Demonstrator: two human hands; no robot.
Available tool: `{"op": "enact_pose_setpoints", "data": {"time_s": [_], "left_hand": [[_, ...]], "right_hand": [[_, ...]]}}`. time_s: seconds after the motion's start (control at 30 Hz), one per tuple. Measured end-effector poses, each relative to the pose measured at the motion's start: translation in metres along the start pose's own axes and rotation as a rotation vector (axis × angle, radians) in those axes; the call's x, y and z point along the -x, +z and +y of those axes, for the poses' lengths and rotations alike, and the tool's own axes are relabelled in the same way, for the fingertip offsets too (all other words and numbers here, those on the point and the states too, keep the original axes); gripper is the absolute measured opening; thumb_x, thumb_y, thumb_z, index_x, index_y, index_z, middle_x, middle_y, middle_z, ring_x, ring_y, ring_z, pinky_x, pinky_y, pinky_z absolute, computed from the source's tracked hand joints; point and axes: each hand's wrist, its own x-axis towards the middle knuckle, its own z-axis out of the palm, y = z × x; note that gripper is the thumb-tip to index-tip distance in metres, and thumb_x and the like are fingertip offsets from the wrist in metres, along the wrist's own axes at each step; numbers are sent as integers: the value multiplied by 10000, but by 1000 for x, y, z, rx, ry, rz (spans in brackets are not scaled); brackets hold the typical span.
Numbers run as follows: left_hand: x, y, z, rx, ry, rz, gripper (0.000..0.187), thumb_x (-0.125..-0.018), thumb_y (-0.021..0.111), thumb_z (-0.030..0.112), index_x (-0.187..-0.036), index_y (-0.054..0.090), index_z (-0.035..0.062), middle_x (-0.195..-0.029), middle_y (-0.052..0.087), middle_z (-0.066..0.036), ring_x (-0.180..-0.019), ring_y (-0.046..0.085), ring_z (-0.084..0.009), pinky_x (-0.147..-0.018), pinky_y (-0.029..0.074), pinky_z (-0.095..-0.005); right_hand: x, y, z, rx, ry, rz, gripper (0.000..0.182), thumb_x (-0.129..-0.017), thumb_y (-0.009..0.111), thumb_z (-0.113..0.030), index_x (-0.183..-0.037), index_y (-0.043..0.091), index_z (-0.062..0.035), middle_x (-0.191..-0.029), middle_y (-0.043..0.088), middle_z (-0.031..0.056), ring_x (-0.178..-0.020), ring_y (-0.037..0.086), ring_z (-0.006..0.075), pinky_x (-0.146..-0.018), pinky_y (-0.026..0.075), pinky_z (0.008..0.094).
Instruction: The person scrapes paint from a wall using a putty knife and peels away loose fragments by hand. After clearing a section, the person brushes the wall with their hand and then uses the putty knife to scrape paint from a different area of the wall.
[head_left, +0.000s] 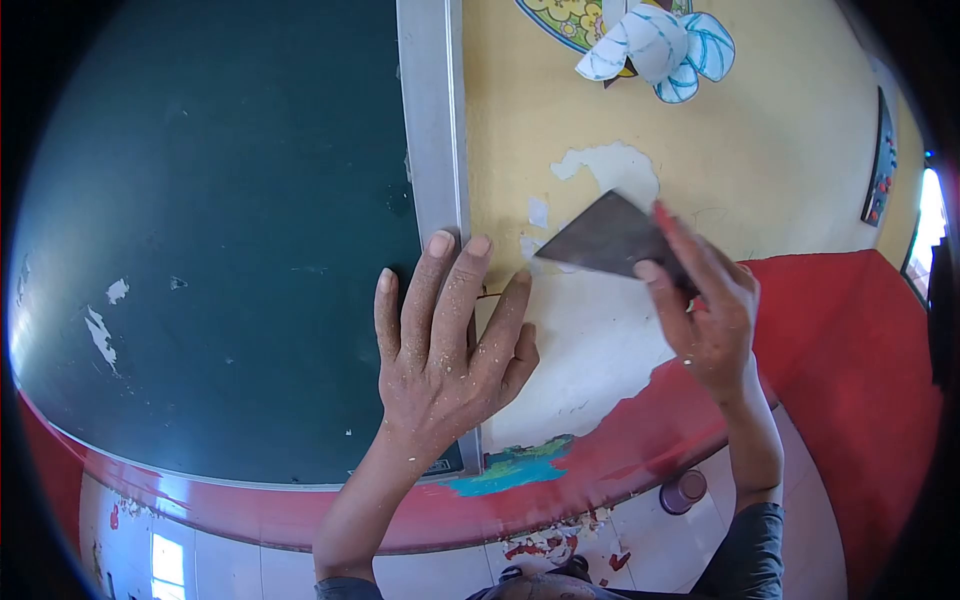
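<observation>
My left hand [450,345], dusted with pale flecks, rests with its fingers stretched out over the metal frame [437,130] of a dark green board [220,220]. Gripped in my right hand [712,310] is a flat metal scraper [608,236], its wide blade pointing up and left against the wall. Around the blade the yellow paint [520,130] gives way to a bare white patch [590,340] with ragged edges. The scraper's handle is mostly hidden by my fingers.
Red paint [640,430] covers the lower wall, with a turquoise patch [515,468] by the frame's foot. Paint chips [560,545] litter the tiled floor near a round dark container [683,492]. Paper decorations [655,45] hang above.
</observation>
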Motion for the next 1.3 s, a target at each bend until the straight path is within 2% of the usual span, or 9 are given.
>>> {"op": "enact_pose_setpoints", "data": {"time_s": [0.07,0.17,0.27,0.47,0.6,0.73,0.87,1.23,1.3], "left_hand": [[1,0,0,25,-6,12,314,-724,678,264,-1017,645,158,-1318,403,-133,-1277,387,-347,-1039,281,-547],[2,1,0,34,-5,23,289,-713,692,254,-981,642,159,-1311,405,-128,-1274,389,-347,-1039,282,-547],[1,3,2,66,-81,62,213,-731,634,234,-941,667,213,-1288,505,-69,-1245,458,-290,-1074,258,-506],[2,0,0,39,-15,14,298,-719,687,261,-995,633,160,-1290,419,-123,-1269,394,-343,-1042,278,-542],[2,1,0,43,-16,22,309,-721,693,257,-1008,625,163,-1289,414,-122,-1266,394,-346,-1038,281,-543],[2,0,-1,67,-15,27,318,-716,700,245,-1011,619,161,-1286,414,-121,-1262,396,-349,-1035,286,-545],[2,1,-1,63,-13,36,315,-715,702,240,-1007,616,158,-1284,411,-119,-1263,394,-348,-1035,287,-543],[2,1,-1,55,-7,37,331,-722,698,240,-1027,601,154,-1273,425,-122,-1261,395,-351,-1030,293,-548],[2,1,0,58,-8,35,345,-722,701,240,-1037,590,152,-1272,424,-128,-1257,400,-357,-1027,296,-551]], "right_hand": [[-2,4,5,-21,5,106,462,-794,681,-12,-1242,580,-70,-659,570,53,-465,387,83,-443,357,235],[0,4,0,-33,5,63,473,-787,685,-3,-1243,581,-75,-690,591,61,-472,381,70,-432,348,222],[-2,1,-4,-23,13,60,467,-789,682,1,-1240,580,-62,-714,608,79,-474,393,67,-435,353,212],[2,5,-7,-53,57,117,446,-800,665,13,-1235,569,-17,-741,633,109,-486,434,70,-446,369,203],[6,6,-14,-41,77,-17,447,-809,665,3,-1243,556,-5,-773,650,114,-535,499,56,-471,407,214],[5,9,-12,-89,113,101,454,-806,663,2,-1247,566,-49,-725,626,97,-512,514,96,-487,425,229],[8,9,-9,-41,19,12,459,-792,664,19,-1239,574,-41,-691,603,85,-495,481,90,-477,420,230],[-3,8,7,-12,-86,121,446,-775,673,14,-1211,601,-44,-590,520,33,-439,398,102,-419,348,252],[0,6,8,-3,-168,-29,448,-779,670,18,-1217,597,-45,-600,529,34,-439,385,81,-423,344,241]]}}
